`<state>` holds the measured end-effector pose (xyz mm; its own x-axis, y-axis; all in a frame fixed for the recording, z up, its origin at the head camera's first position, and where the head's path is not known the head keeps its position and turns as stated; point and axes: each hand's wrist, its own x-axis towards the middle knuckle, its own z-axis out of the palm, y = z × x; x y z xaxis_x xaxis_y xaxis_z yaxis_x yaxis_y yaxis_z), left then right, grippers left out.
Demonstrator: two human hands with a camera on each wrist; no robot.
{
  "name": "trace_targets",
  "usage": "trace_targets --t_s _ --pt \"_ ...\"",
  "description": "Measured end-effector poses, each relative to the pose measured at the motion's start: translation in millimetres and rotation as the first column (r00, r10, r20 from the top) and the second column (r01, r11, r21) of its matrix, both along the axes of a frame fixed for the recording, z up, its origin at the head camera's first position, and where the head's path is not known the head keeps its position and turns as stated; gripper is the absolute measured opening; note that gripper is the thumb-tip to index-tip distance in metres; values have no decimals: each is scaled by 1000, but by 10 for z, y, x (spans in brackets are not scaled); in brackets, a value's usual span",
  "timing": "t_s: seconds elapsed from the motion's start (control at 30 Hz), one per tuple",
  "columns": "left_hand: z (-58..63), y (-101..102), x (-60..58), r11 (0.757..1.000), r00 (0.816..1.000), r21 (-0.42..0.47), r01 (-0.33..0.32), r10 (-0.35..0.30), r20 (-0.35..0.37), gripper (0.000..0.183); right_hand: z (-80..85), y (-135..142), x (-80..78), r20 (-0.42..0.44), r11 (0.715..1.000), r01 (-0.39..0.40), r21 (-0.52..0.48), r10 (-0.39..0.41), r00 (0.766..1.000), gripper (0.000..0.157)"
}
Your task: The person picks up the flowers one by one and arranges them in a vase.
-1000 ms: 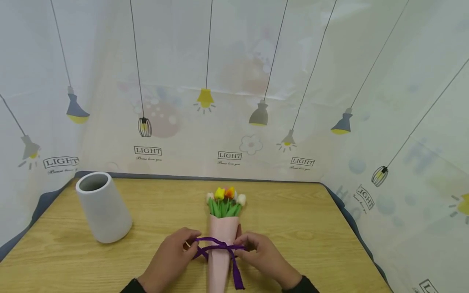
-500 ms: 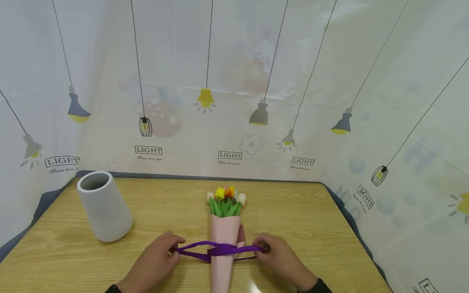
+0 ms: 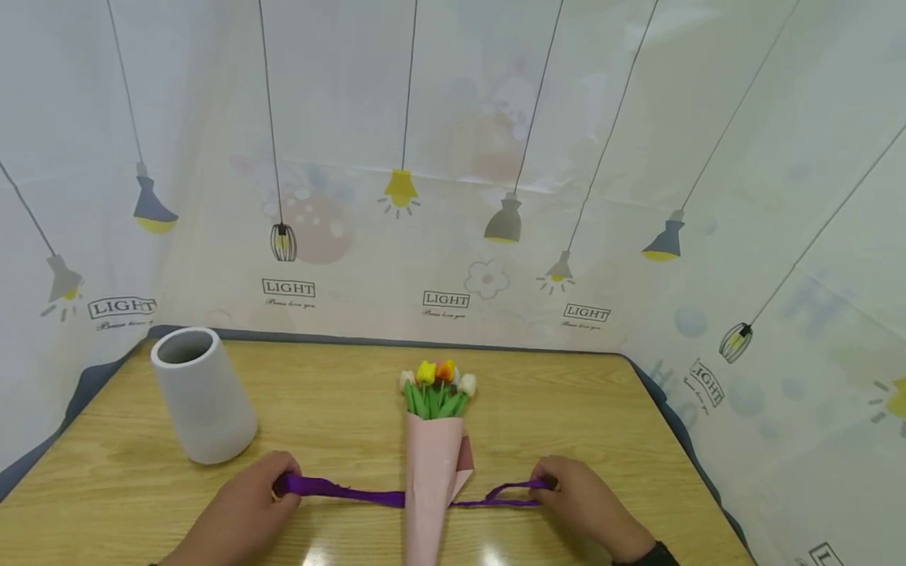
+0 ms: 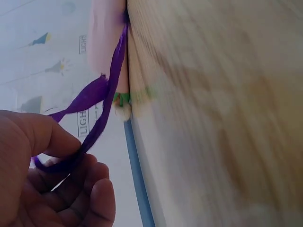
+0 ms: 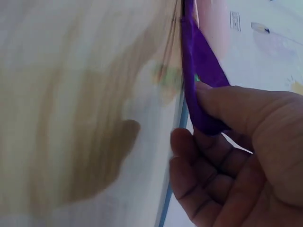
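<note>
A purple ribbon (image 3: 350, 494) runs out to both sides of a wrapped bouquet (image 3: 433, 464), which lies on the desk (image 3: 333, 401) with its tulip heads (image 3: 435, 373) toward the far edge and its narrow end leaving view toward the near edge. No purple crosses the front of the pink wrapping, so the ribbon presumably passes beneath, where the bouquet's weight would help keep it in place.

The left hand (image 3: 244, 503) pinches one part of the ribbon between thumb and fingers; the right hand (image 3: 591, 499) pinches the other likewise. In both wrist views the ribbon doubles back in a loop at the pinch. Such a grip suits a thin, limp strip, and holding it wide of the bouquet probably keeps both lengths free of the paper.

A folded flap of paper (image 3: 463, 465) juts from the bouquet toward the right hand, close to the ribbon, and might snag it. A white vase (image 3: 204, 401) stands upright near the desk's far left corner, beyond the left hand; it blocks neither length. A lamp-printed cloth (image 3: 354, 118) hangs behind the far edge.
</note>
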<state>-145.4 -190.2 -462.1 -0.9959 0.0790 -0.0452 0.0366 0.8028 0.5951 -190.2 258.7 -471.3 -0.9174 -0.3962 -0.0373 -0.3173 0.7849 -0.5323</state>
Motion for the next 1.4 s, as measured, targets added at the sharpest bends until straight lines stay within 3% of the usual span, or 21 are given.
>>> trace_targets --t_s 0.23,0.4,0.53,0.67,1.03,1.2,1.33,1.4 --pt "-76 -333 30 997 995 -78 -7 15 96 8 21 260 -34 8 996 2 85 -3 1000 13" --pt "-80 -530 58 993 988 -116 10 9 156 10 24 449 -17 65 996 13 87 -18 998 27" --pt "-91 -655 56 989 981 -149 8 21 191 10 25 598 -11 86 992 11 125 -22 996 18" --pt "-106 -735 52 987 979 -162 18 15 202 6 0 733 -27 73 984 23 174 -36 997 11" --pt "-143 -804 21 984 970 -173 50 -7 242 5 -11 869 -36 90 965 122 231 -146 985 12" --pt "-92 -835 18 979 978 -198 42 1 210 15 38 800 -52 76 959 202 198 -221 972 5" --pt "7 -791 36 971 997 -233 46 -31 66 25 124 683 -71 59 964 237 124 -245 968 13" --pt "51 -723 37 968 998 -247 41 -49 -27 30 174 592 -75 49 969 236 76 -240 970 22"
